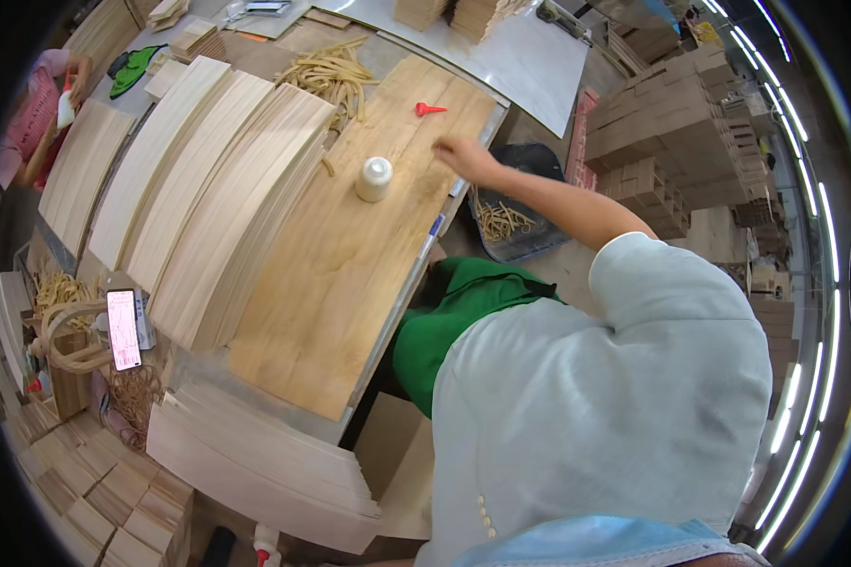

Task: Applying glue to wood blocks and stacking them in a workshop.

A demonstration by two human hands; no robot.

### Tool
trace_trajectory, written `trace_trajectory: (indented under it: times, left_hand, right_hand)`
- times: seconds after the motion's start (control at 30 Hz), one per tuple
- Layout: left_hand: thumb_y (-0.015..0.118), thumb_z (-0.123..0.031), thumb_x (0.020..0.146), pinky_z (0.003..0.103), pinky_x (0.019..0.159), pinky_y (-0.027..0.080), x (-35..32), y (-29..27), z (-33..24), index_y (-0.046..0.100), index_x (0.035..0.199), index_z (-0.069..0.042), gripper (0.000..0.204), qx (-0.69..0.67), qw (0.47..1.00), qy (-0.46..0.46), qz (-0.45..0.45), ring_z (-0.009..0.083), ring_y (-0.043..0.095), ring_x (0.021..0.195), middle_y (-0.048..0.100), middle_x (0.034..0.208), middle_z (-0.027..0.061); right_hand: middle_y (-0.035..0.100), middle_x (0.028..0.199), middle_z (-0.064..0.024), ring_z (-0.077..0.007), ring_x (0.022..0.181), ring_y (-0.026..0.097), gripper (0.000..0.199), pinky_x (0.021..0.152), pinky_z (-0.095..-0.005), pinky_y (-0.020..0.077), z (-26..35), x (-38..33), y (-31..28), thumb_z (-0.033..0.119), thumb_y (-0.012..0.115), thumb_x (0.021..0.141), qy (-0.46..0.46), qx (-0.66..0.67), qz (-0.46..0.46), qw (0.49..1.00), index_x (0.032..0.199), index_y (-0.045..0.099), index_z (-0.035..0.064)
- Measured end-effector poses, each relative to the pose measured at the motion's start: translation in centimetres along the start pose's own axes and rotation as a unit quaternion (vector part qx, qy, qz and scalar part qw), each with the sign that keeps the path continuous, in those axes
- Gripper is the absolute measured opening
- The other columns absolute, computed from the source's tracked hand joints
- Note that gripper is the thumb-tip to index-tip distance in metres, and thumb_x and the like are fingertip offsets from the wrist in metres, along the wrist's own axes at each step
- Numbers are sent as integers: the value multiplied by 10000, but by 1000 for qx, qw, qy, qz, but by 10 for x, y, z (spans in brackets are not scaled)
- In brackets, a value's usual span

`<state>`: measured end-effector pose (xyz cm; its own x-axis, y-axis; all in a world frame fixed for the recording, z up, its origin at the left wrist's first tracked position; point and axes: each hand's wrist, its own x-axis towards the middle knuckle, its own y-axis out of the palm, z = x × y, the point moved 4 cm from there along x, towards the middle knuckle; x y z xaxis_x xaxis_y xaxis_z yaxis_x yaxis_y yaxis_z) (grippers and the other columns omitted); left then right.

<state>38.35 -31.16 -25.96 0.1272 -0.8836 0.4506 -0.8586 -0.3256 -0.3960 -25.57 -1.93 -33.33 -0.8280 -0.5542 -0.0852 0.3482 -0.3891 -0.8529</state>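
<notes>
My right hand (465, 157) reaches over the tan wooden board (321, 283), near its right edge. Its fingers hang loosely apart, with nothing visible in them. A red pointed nozzle cap (430, 110) lies just beyond the hand. Left of the hand, a white bottle (374, 180) stands upright on the board without a nozzle. My left hand is out of the picture. At the lower edge, another white bottle with a red tip (266, 542) is partly cut off; what supports it is hidden.
Stacks of pale wooden strips (236, 198) stand left of the board, with thin offcuts (326, 76) beyond. A black tub (529, 231) holding scraps sits on the right. A lit phone (123, 329) stands at left. A co-worker's hand (80, 71) is at far left, by another bottle.
</notes>
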Motion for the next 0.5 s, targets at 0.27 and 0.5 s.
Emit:
trace_trajectory:
  times: [0.27,0.5]
  left_hand:
    - [597,-236,893,456,831,516,-34,27,-273,539,1100,-89,261,-99,987,91,91,257,569,945,507,980,48]
    - [582,-236,928,421,896,434,-81,123,-449,535,1080,-119,197,-419,817,216,332,193,467,1073,467,991,-4]
  right_hand:
    - [585,1117,-155,-375,1083,530,366,916,-432,452,-85,131,18,188,663,800,-111,-93,-68,987,1145,612,80]
    - [614,1052,-155,-347,1001,563,353,880,-428,461,-100,152,29,195,687,773,-170,-109,17,979,1104,633,86]
